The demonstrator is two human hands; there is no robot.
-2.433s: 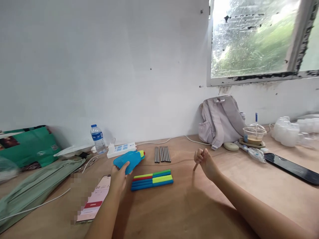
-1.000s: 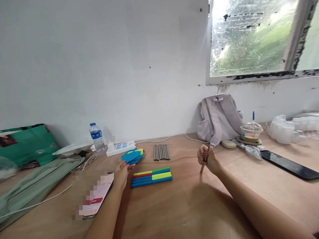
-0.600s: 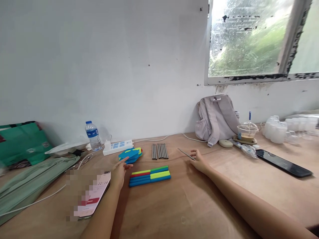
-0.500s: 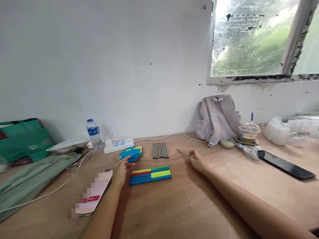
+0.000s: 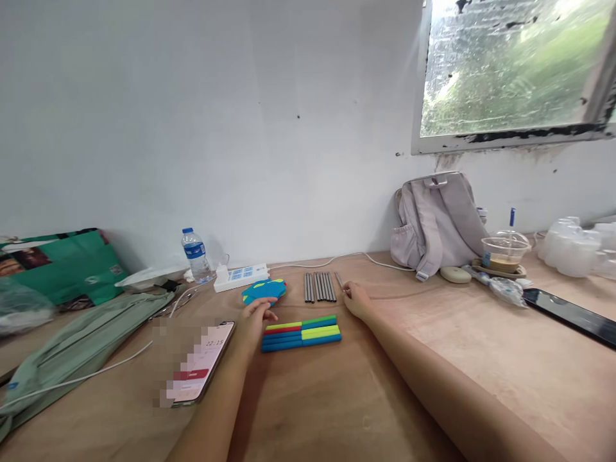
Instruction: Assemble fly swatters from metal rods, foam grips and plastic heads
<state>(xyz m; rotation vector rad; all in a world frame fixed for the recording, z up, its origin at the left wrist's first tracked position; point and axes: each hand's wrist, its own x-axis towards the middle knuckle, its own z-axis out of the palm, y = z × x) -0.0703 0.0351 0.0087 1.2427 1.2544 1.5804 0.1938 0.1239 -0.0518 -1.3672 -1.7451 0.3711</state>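
My right hand [image 5: 357,300] is closed on one thin grey metal tube [image 5: 339,280], which points away from me just right of a row of several similar metal tubes [image 5: 324,287]. My left hand [image 5: 257,317] has its fingers loosely apart and holds nothing. Its fingertips are at the near edge of a pile of flat blue pieces [image 5: 264,290] with yellow and red bits showing; whether they touch it I cannot tell. Between my forearms lies a block of coloured sticks [image 5: 302,334], blue, red, yellow and green, laid side by side.
A lit phone [image 5: 205,366] lies left of my left forearm. Behind are a power strip [image 5: 240,277], a water bottle [image 5: 195,255] and a white cable. A backpack [image 5: 436,224], a lidded cup [image 5: 504,251] and a dark phone [image 5: 570,314] stand or lie on the right.
My right hand has moved left with the metal tube, bringing it beside the row and turning it to point away from me. My left hand stays by the blue pieces. The view has shifted slightly.
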